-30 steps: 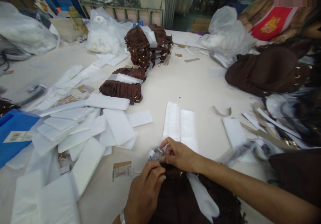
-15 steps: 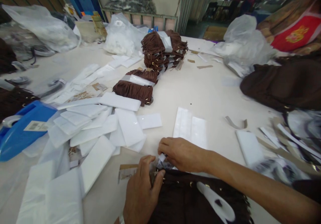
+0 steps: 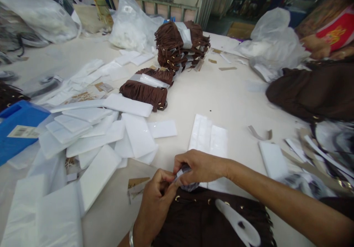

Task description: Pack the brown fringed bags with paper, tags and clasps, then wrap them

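Note:
A brown fringed bag (image 3: 199, 217) with small gold eyelets along its top edge lies in front of me. At its upper left edge my right hand (image 3: 200, 167) grips a small dark bundle wrapped in clear plastic (image 3: 190, 185). My left hand (image 3: 156, 204), with a bracelet at the wrist, pinches against the near end of that bundle, its thumb close to the right fingertips. What lies between the left fingertips is mostly hidden. On the bag rests a white long-handled piece (image 3: 239, 225). A clear packet with a brown card (image 3: 135, 188) lies beside my left hand.
White flat packets (image 3: 96, 169) are heaped on the left, near a blue plastic piece (image 3: 20, 129). Folded brown fringed bags (image 3: 179, 42) are stacked ahead. Two white sheets (image 3: 207, 136) lie beyond my hands. At far right, a person in a red apron (image 3: 337, 34) stands by brown cloth (image 3: 312, 92).
My left hand has turned from spread fingers to a pinch at the bundle. My right hand has curled more over it. The view has tipped slightly downward.

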The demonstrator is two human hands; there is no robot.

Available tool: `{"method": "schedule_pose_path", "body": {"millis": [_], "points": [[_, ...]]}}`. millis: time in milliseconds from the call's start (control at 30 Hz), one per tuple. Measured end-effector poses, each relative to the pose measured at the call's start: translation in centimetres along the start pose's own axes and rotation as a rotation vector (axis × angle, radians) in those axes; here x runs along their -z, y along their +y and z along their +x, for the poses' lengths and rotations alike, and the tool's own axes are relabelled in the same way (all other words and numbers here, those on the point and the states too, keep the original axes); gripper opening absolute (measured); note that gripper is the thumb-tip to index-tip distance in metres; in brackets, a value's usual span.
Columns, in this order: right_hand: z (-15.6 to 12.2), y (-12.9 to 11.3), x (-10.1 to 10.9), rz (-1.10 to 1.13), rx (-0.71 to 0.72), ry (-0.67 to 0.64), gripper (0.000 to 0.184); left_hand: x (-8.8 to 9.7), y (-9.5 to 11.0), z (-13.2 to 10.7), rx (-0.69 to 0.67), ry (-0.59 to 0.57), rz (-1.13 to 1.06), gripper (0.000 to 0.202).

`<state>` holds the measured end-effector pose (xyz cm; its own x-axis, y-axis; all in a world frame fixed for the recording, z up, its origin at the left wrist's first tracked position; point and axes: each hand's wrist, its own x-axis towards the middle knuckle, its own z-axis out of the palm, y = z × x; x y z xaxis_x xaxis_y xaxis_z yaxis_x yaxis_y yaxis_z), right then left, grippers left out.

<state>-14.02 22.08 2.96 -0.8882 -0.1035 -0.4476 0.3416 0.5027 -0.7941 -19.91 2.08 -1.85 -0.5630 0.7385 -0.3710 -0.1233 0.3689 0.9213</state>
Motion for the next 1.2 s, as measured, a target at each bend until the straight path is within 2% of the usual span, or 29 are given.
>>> {"method": "schedule_pose_path", "body": {"millis": [333, 700, 1200], "points": [[-0.5, 1.5, -1.0, 0.137, -0.019, 0.073, 0.028, -0.3, -0.8, 0.0, -0.085, 0.015, 0.008, 0.013], [-0.7, 2.2, -1.1, 0.141, -0.014, 0.084, 0.026, -0.2, -1.1, 0.2, -0.082, -0.039, -0.015, 0.016], [-0.8, 2.1, -0.9, 0.157, -0.029, 0.042, 0.025, -0.1, -0.8, 0.4, -0.077, -0.034, 0.003, 0.015]]}}
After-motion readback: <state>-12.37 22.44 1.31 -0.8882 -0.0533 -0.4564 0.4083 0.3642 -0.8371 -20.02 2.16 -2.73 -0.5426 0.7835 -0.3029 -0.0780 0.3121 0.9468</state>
